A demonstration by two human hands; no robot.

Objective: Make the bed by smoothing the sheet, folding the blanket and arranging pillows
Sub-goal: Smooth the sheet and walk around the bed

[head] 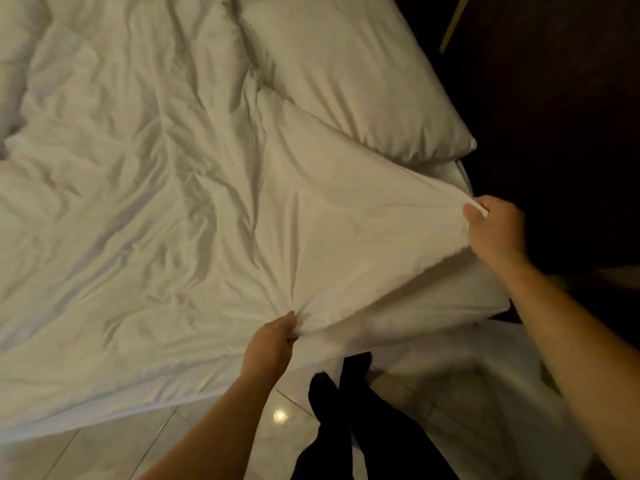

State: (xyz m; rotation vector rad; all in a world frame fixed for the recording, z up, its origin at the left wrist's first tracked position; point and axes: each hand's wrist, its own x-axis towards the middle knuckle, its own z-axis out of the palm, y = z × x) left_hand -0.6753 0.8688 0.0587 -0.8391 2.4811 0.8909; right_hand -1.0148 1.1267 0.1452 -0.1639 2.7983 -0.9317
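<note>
A white, wrinkled blanket [145,209] covers most of the bed. My left hand [272,344] pinches its near edge, bunching the cloth at the bed's side. My right hand [493,233] grips the blanket's corner at the right edge of the bed, lifted slightly and pulled taut between both hands. A white pillow [349,74] lies at the upper right by the bed's head. Part of another pillow [14,57] shows at the far left. The sheet underneath is hidden.
Pale glossy floor tiles [104,455] run along the near side of the bed. My dark-clothed legs [353,420] stand close to the mattress edge. Dark furniture or wall [561,98] fills the right side beyond the pillow.
</note>
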